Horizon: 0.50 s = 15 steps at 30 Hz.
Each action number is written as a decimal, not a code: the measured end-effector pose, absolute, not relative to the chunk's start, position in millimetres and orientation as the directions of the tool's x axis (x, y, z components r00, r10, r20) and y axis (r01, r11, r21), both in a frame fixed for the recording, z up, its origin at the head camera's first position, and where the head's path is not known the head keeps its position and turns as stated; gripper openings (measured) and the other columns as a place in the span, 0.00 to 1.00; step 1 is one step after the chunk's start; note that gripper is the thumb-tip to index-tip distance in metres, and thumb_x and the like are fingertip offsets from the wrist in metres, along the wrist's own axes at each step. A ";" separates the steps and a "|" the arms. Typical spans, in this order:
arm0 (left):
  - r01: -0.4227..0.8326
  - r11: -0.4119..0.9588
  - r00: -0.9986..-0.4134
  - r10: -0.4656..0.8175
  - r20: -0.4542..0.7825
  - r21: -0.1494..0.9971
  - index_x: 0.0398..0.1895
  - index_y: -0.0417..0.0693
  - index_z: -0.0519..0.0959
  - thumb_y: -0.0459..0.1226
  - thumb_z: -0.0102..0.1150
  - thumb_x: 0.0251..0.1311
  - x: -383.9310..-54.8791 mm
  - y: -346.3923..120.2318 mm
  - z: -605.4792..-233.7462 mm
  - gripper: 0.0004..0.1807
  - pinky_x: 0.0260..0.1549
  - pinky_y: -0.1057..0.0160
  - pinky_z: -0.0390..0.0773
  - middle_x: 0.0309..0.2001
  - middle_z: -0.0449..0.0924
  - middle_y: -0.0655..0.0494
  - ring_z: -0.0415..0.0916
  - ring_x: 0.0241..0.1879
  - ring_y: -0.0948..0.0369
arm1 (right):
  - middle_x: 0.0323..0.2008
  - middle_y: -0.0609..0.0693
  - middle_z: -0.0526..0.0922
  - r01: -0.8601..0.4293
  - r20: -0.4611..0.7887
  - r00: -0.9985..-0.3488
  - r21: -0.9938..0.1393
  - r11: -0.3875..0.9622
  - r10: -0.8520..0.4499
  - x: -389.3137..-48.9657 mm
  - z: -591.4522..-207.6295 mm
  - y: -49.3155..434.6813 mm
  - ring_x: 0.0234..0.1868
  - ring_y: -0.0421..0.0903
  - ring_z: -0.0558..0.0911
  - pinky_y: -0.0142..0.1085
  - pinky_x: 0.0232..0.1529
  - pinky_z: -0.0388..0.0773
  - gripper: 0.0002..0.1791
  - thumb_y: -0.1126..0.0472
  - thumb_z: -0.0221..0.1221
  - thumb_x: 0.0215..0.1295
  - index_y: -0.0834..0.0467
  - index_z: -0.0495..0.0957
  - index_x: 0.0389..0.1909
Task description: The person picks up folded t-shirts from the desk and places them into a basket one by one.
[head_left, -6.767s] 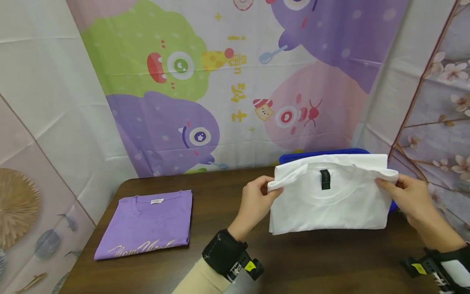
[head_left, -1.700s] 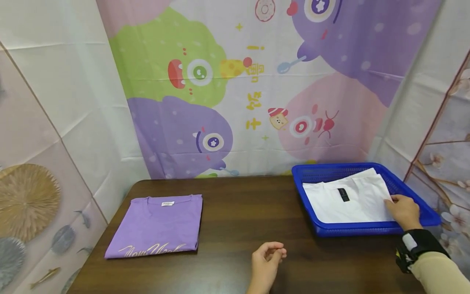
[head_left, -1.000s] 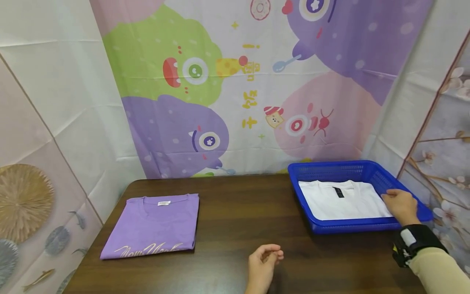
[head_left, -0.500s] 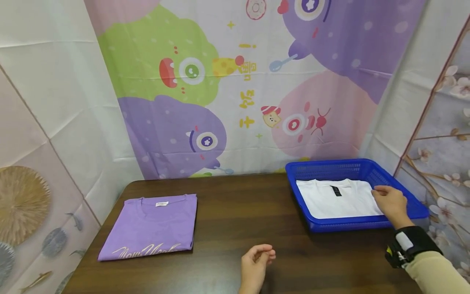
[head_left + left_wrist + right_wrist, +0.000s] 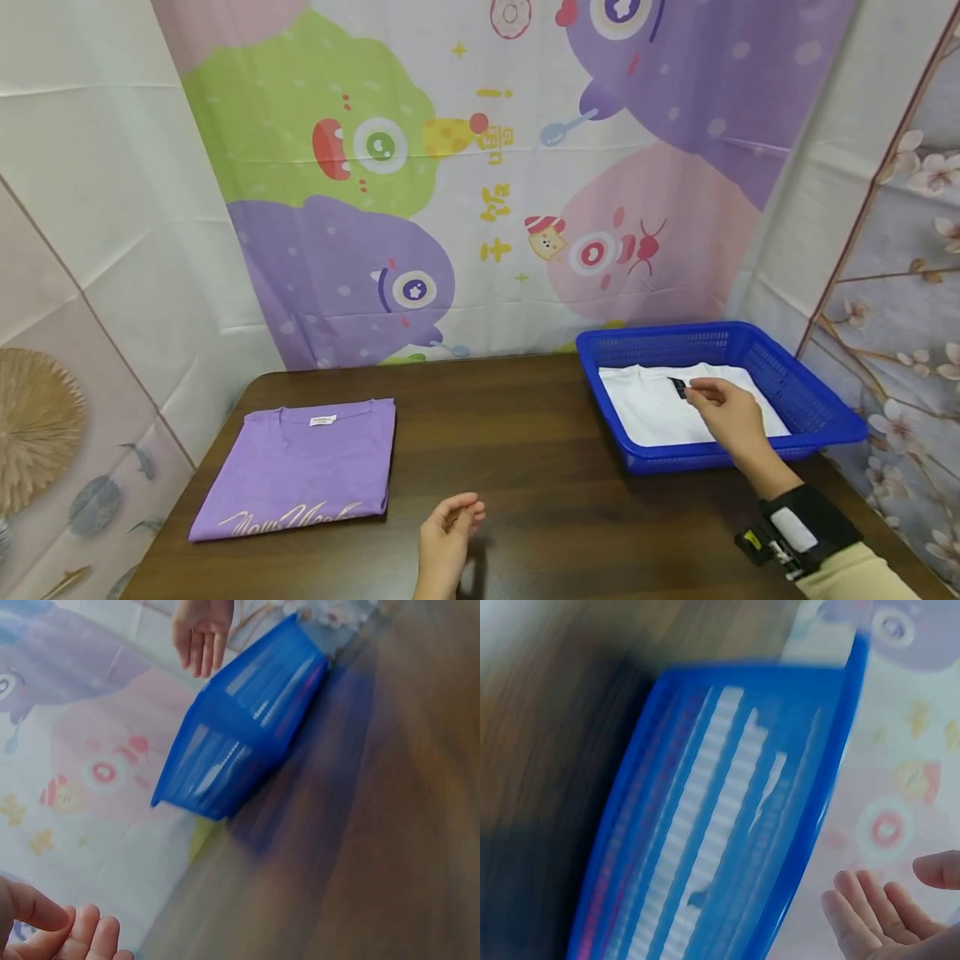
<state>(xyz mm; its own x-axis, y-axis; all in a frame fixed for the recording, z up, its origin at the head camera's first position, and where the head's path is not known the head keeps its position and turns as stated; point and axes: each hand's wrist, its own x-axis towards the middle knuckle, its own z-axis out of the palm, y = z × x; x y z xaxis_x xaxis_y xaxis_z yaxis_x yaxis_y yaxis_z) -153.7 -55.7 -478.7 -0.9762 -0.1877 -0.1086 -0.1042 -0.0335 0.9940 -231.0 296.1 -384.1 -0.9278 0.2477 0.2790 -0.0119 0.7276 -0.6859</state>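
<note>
A folded white T-shirt (image 5: 645,412) with a black neck label lies flat in the blue plastic basket (image 5: 667,460). My right hand (image 5: 729,415) is raised over the basket, its fingers loosely bent and holding nothing; in the head view it overlaps the shirt's label. In the right wrist view this right hand (image 5: 889,922) shows beside the basket's rim, fingers apart from it. My left hand (image 5: 446,537) hovers above the table's front middle with relaxed fingers and nothing in them. A folded purple T-shirt (image 5: 315,467) with cream lettering lies at the left, touched by neither hand.
The dark brown wooden table (image 5: 517,433) carries the basket at its back right. A cartoon-printed cloth (image 5: 495,300) hangs behind the table's back edge. Patterned cloths also hang at the left and right sides.
Both hands held the white T-shirt up at first; now it lies in the basket. My right hand has left its right edge and moved left; my left hand has drifted left.
</note>
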 end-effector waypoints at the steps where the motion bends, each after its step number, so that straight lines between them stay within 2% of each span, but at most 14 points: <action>1: -0.105 -0.025 -0.975 -0.194 -0.108 0.994 0.49 0.25 0.75 0.26 0.50 0.63 -153.9 -60.3 -478.1 0.14 0.36 0.73 0.79 0.40 0.86 0.40 0.81 0.32 0.72 | 0.41 0.69 0.85 -0.024 0.269 -0.933 -0.711 0.703 0.240 -229.0 -383.2 289.0 0.25 0.14 0.67 0.18 0.30 0.68 0.18 0.61 0.57 0.66 0.71 0.78 0.49; 4: -0.103 -0.001 -0.971 -0.218 -0.100 0.995 0.49 0.25 0.75 0.25 0.49 0.63 -154.1 -74.3 -476.8 0.14 0.36 0.74 0.79 0.40 0.86 0.40 0.80 0.32 0.73 | 0.43 0.70 0.84 -0.052 0.232 -0.947 -0.794 0.605 0.223 -223.2 -382.2 266.7 0.26 0.14 0.71 0.15 0.31 0.71 0.17 0.64 0.55 0.67 0.73 0.76 0.50; 8: -0.094 0.048 -0.962 -0.260 -0.078 0.994 0.49 0.24 0.75 0.25 0.50 0.62 -154.3 -94.3 -476.2 0.14 0.35 0.75 0.78 0.40 0.85 0.39 0.79 0.31 0.74 | 0.43 0.69 0.85 -0.062 0.174 -0.962 -0.890 0.451 0.212 -216.9 -383.7 235.0 0.29 0.21 0.78 0.18 0.36 0.77 0.15 0.68 0.53 0.68 0.74 0.75 0.50; 15: -0.066 0.186 -0.940 -0.341 0.002 0.980 0.48 0.23 0.75 0.25 0.51 0.61 -151.3 -141.3 -482.9 0.14 0.33 0.80 0.76 0.40 0.85 0.35 0.74 0.29 0.83 | 0.32 0.46 0.87 0.036 -0.023 -0.991 -0.995 0.095 0.132 -207.0 -392.0 182.7 0.31 0.31 0.84 0.26 0.40 0.82 0.16 0.70 0.51 0.68 0.76 0.71 0.53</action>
